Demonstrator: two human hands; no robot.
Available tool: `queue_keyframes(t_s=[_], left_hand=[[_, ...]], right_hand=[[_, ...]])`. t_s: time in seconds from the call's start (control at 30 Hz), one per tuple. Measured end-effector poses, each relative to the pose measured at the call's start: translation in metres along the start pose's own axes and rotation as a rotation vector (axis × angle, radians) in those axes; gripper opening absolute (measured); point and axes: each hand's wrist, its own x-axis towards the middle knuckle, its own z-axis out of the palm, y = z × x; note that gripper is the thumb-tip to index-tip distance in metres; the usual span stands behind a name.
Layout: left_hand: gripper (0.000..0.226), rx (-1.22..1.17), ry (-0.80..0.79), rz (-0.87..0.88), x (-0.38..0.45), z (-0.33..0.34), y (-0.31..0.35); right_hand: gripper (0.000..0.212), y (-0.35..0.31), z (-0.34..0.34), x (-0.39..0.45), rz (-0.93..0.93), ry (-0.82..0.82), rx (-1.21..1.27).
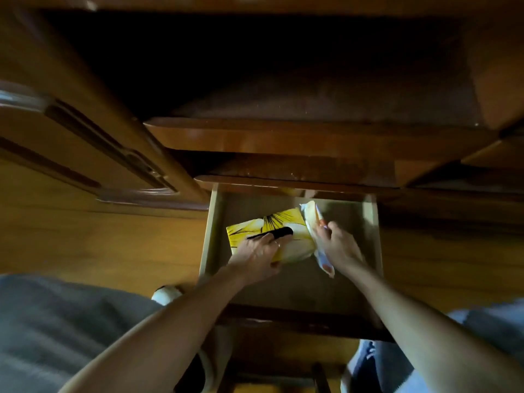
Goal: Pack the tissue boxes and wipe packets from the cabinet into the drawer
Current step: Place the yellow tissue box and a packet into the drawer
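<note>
Tissue box [286, 236]: yellow, with a dark flower print and a black slot on top, lying flat inside the open drawer [371, 222], toward its left rear part. The box is skewed relative to the drawer walls.

Left hand [259, 255]: resting on the near top face of the box, fingers laid over it and reaching to the black slot; the thumb is at the box's near edge. Grip is a flat clasp on the box.

Wipe packet [314, 228]: pale, with orange and blue markings, standing on edge just beside the right end of the box, touching it. Its near end hangs past the hand.

Right hand [340, 248]: closed on the packet, fingers curled along its right side.

Cabinet [283, 137]: dark wood, its compartment above the drawer open and in deep shadow; contents cannot be made out. The drawer floor nearer the person is bare.
</note>
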Motion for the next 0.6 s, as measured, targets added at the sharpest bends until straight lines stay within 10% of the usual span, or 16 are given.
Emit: queue_keyframes(t_s=[0.37, 0.6], left_hand=[[0.076, -0.501, 0.21, -0.423, -0.031, 0.005, 0.006], [0.075, -0.287, 0.16, -0.558, -0.044, 0.028, 0.003]], right_hand=[[0.033, -0.014, -0.007, -0.044, -0.083, 0.119, -0.042], [0.036, -0.001, 0.006, -0.062, -0.126, 0.149, 0.069]])
